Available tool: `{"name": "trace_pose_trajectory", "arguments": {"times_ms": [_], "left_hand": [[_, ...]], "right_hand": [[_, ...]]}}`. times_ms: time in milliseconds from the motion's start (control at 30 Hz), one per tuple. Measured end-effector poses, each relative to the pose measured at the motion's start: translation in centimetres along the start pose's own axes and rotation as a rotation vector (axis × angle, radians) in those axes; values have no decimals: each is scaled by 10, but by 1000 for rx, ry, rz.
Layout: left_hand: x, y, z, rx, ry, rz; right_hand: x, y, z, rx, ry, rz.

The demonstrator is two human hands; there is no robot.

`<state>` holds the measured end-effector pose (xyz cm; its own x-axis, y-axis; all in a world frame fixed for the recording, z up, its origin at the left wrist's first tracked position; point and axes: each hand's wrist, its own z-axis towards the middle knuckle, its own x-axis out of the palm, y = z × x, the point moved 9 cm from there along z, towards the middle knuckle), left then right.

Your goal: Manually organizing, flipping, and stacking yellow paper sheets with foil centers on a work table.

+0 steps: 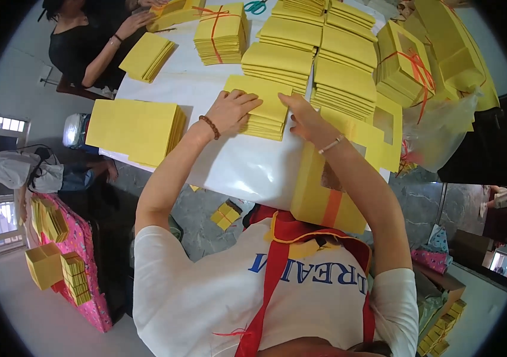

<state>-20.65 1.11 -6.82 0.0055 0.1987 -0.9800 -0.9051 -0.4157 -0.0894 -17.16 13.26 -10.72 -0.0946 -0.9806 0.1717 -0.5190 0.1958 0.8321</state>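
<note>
A small stack of yellow folded paper packets [259, 101] lies on the white-covered table in front of me, its layered edges toward me. My left hand [234, 110], with a beaded bracelet at the wrist, grips the stack's left side, fingers over the top sheet. At the right edge is my right hand [306, 118], a fingertip on the top corner and the thumb beside the layers. Both hands hold the stack between them. Beyond it stand tall rows of similar yellow packets [280, 59]. Under my right forearm is a yellow windowed box [307, 193] with an orange-red band.
To the left lies a large yellow stack [131, 128]. A red-tied bundle [221, 35] and teal scissors [255, 7] are farther back. Tied windowed boxes [405, 65] and a clear plastic bag [441, 128] stand right. Another person [96, 50] works at the far left.
</note>
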Motion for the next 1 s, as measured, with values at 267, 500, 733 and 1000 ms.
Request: {"name": "trace_pose_trajectory", "arguments": {"times_ms": [267,500,733,1000], "left_hand": [[54,125,-56,-876,-172,-519],[89,92,-60,-1161,128,-1332],[88,69,-67,-1148,194,-1680],[74,41,-81,-1079,-61,-1964]], "right_hand": [[11,-24,29,114,-192,-255],[1,-38,33,176,-268,-140],[8,-39,30,208,-220,-6],[16,-37,26,200,-183,-64]]}}
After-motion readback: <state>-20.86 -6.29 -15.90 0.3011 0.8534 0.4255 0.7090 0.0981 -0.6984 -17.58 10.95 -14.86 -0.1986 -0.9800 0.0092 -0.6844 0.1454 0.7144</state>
